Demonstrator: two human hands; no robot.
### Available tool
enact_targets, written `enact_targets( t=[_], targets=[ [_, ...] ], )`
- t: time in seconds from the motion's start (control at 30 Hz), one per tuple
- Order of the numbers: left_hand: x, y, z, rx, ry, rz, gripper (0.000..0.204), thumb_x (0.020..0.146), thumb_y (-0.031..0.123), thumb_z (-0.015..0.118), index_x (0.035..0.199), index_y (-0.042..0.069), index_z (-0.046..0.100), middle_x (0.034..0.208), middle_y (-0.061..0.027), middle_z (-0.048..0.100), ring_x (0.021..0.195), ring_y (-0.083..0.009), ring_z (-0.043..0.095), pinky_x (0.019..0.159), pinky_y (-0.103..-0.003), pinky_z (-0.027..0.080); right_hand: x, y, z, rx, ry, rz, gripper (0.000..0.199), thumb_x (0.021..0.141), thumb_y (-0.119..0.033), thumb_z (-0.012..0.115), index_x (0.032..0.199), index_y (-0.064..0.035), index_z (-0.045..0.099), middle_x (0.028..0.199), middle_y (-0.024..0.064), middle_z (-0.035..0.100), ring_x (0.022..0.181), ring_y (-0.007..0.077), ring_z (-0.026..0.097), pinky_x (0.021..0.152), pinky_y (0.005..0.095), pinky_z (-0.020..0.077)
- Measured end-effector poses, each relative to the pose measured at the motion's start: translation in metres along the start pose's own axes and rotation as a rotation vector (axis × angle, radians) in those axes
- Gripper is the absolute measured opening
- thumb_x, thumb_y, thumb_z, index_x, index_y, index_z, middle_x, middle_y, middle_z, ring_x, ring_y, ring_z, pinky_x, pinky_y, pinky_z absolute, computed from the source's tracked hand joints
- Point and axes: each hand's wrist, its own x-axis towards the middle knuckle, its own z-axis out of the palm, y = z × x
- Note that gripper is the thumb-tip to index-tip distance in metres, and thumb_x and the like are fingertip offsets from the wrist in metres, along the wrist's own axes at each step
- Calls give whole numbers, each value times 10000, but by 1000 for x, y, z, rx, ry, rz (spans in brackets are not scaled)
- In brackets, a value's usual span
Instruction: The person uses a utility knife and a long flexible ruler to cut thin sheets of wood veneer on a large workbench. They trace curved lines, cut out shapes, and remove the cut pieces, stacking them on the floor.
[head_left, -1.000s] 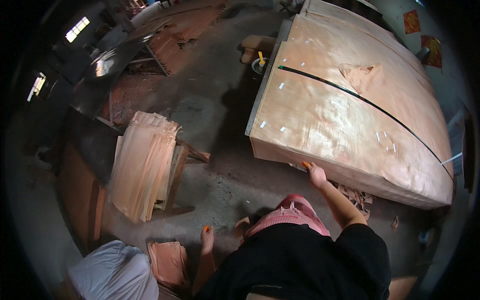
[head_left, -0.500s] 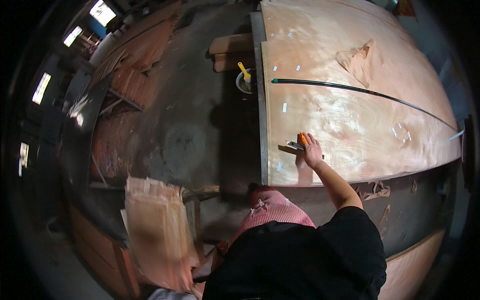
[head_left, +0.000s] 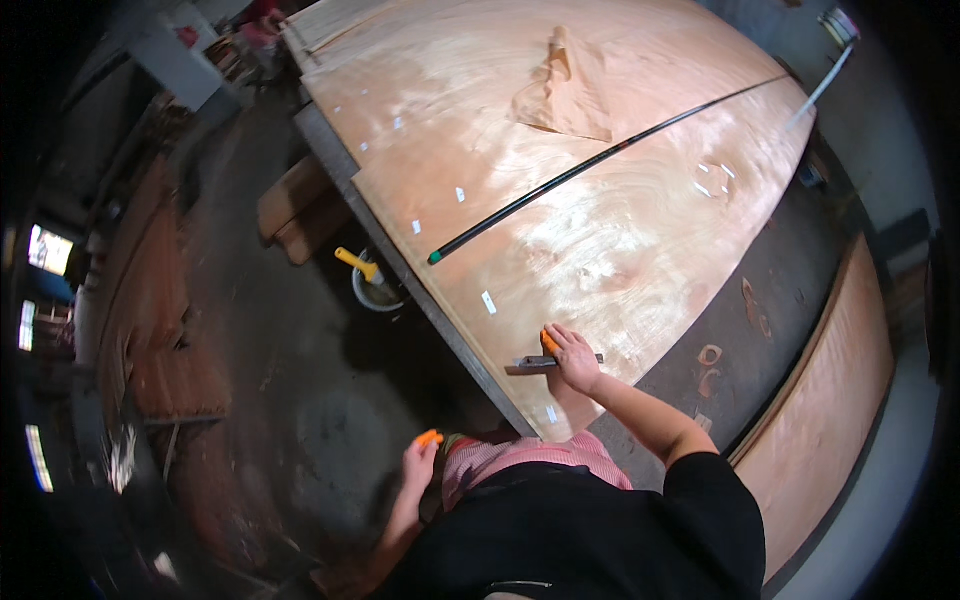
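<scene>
My right hand [head_left: 575, 362] rests low over a pale wood veneer sheet [head_left: 620, 230] near its front corner. It is closed on a slim grey-and-dark knife [head_left: 533, 362], whose end points left. An orange covering [head_left: 549, 341] shows at its fingers. My left hand [head_left: 418, 464] hangs below the table's left edge, beside my red-and-white checked apron [head_left: 590, 455]. Orange also shows at its fingertips, apparently a finger cover; the fingers look loosely bent, and I see no tool there. Small white tape pieces [head_left: 489, 302] are stuck on the sheet.
A black rod with a green end [head_left: 540, 195] lies across the veneer, with a loose veneer scrap [head_left: 568, 95] beyond it. Left of the table stand a bucket [head_left: 375, 294] with a yellow-handled brush [head_left: 356, 263]. Wood sheets [head_left: 830, 390] lean at right; offcuts [head_left: 709, 355] litter the floor.
My view has turned, so the table now slants across it. My left hand has come into sight. My right hand stays on the veneer with the knife.
</scene>
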Motion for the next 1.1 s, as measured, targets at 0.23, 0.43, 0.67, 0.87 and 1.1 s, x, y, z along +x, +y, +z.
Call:
enact_targets(
  t=[0.23,0.43,0.67,0.87,1.1],
  targets=[
    [226,108,20,-126,-182,370,268,864,93,446,1102,-26,477,956,-92,588,801,-105,547,741,-232,439,10,-28,-22,188,18,355,399,644,-35,483,1042,-29,515,1228,134,409,1128,291,390,924,368,328],
    [332,165,20,-149,-226,449,272,847,88,474,1096,-21,461,928,-77,556,769,-105,532,684,-216,438,86,16,-17,39,279,649,491,671,-4,496,1157,-50,449,1222,120,402,1091,305,412,909,370,350],
    [413,245,57,86,-222,543,356,823,162,517,1132,5,439,1059,-130,485,917,-189,510,759,-275,436,169,61,13,-148,610,1003,502,670,17,479,1167,-38,437,1222,141,414,1127,310,382,940,381,303],
    [480,303,152,380,-55,928,461,774,249,548,1145,5,424,1137,-170,437,1048,-312,434,876,-356,353,183,61,20,-199,592,1128,581,613,17,492,1185,-59,428,1247,129,394,1165,301,344,953,390,272],
    [564,359,284,750,168,887,571,742,406,559,1141,12,450,1224,-158,358,1203,-291,245,995,-412,152,187,63,15,-147,557,1164,616,586,19,485,1193,-60,421,1251,120,392,1167,302,339,946,402,276]
  ],
)
